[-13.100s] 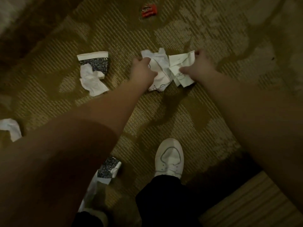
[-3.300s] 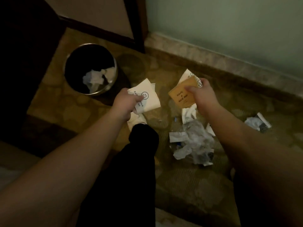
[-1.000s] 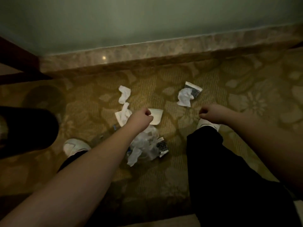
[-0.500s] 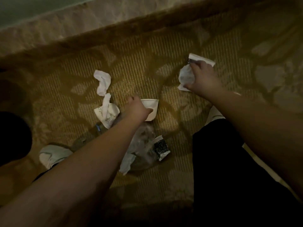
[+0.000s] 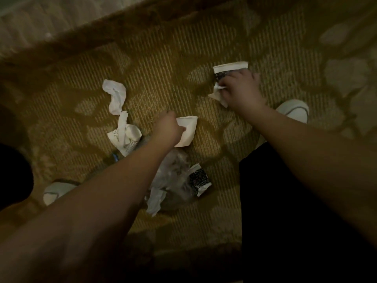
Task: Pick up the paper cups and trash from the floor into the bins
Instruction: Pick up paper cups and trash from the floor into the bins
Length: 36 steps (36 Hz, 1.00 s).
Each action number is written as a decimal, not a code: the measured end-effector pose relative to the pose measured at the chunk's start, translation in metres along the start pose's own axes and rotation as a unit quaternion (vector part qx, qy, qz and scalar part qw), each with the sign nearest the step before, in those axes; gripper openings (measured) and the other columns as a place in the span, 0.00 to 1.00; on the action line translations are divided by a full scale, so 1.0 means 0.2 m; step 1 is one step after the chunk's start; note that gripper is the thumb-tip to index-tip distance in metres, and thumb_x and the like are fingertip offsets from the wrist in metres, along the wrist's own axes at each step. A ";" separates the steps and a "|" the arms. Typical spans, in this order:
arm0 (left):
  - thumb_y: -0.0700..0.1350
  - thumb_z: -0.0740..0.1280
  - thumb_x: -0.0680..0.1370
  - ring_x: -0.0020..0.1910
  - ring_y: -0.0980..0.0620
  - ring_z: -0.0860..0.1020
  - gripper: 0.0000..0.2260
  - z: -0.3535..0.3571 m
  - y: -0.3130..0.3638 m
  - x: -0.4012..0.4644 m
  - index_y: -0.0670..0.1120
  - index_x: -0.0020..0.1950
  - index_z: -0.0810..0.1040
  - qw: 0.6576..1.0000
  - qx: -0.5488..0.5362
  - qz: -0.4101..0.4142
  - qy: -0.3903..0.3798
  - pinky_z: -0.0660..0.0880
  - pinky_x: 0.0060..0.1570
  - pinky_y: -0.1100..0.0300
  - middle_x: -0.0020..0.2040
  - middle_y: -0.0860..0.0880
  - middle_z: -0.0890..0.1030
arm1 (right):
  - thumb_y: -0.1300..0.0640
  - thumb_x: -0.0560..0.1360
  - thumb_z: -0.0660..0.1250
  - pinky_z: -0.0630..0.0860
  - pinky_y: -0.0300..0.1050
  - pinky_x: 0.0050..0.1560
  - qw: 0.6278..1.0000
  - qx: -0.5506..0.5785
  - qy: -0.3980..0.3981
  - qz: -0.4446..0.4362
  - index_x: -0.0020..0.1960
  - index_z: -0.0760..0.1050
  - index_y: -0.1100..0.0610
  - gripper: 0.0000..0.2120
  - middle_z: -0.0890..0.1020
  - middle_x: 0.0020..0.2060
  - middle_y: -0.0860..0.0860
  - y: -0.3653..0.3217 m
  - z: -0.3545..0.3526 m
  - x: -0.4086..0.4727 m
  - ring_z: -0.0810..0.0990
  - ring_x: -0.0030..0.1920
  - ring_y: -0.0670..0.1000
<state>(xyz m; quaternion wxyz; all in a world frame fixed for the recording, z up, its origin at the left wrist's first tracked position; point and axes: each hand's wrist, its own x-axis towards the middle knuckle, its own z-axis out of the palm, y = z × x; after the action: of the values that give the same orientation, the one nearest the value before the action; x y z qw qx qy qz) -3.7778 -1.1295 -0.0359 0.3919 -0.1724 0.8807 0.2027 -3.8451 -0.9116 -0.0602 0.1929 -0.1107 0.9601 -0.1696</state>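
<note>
Your left hand (image 5: 168, 127) has its grip closed on the plain white paper cup (image 5: 186, 130), fingers curled round its near side while the cup lies on its side on the carpet (image 5: 163, 64). Half a second ago that hand was only arriving at the cup; now it has hold of it. Your right hand (image 5: 240, 89) has come down from the rim of the patterned paper cup (image 5: 228, 69) and now pinches the crumpled white tissue (image 5: 219, 96) lying against it, covering most of both. Whether that grip takes in the cup as well as the tissue, the view does not show.

So both hands are loaded, or nearly, and the likely next step is to lift and carry to a bin, which is out of view here.

Further out, plenty remains on the floor: a twisted white paper strip (image 5: 115, 96), a crushed white cup with print (image 5: 125, 138) just below it, a crumpled clear plastic wrapper (image 5: 173, 180) under your left forearm, and a flattened patterned cup (image 5: 199, 178) touching the wrapper. You will need several more trips. Your white shoes (image 5: 293, 110) stand on either side of the litter.
</note>
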 end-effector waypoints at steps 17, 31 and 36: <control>0.47 0.72 0.77 0.55 0.44 0.79 0.20 -0.18 -0.30 -0.26 0.44 0.67 0.74 0.895 -0.407 -0.179 0.022 0.78 0.57 0.44 0.58 0.45 0.79 | 0.47 0.77 0.68 0.71 0.53 0.62 0.962 0.140 -0.056 0.226 0.63 0.75 0.54 0.17 0.71 0.65 0.58 0.03 -0.08 0.10 0.74 0.62 0.59; 0.44 0.72 0.77 0.56 0.44 0.79 0.15 -0.14 -0.67 -0.36 0.47 0.63 0.76 0.841 -0.474 -0.261 0.020 0.80 0.56 0.45 0.60 0.46 0.80 | 0.49 0.74 0.73 0.75 0.51 0.60 0.869 0.289 -0.298 0.270 0.57 0.78 0.54 0.15 0.82 0.55 0.55 -0.19 -0.14 0.12 0.80 0.56 0.55; 0.46 0.70 0.79 0.53 0.45 0.79 0.14 -0.21 -0.68 -0.28 0.49 0.64 0.75 0.844 -0.476 -0.242 0.040 0.82 0.46 0.47 0.59 0.46 0.79 | 0.56 0.74 0.72 0.75 0.46 0.56 0.849 0.333 -0.336 0.233 0.51 0.79 0.53 0.06 0.84 0.51 0.52 -0.29 -0.10 0.12 0.81 0.54 0.51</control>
<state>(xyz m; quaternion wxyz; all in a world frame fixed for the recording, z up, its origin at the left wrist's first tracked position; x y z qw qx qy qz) -3.7047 -1.2584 0.0018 0.2626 -0.5533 0.6211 0.4891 -3.8659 -0.9660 -0.0285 0.5633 0.1373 0.7199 -0.3815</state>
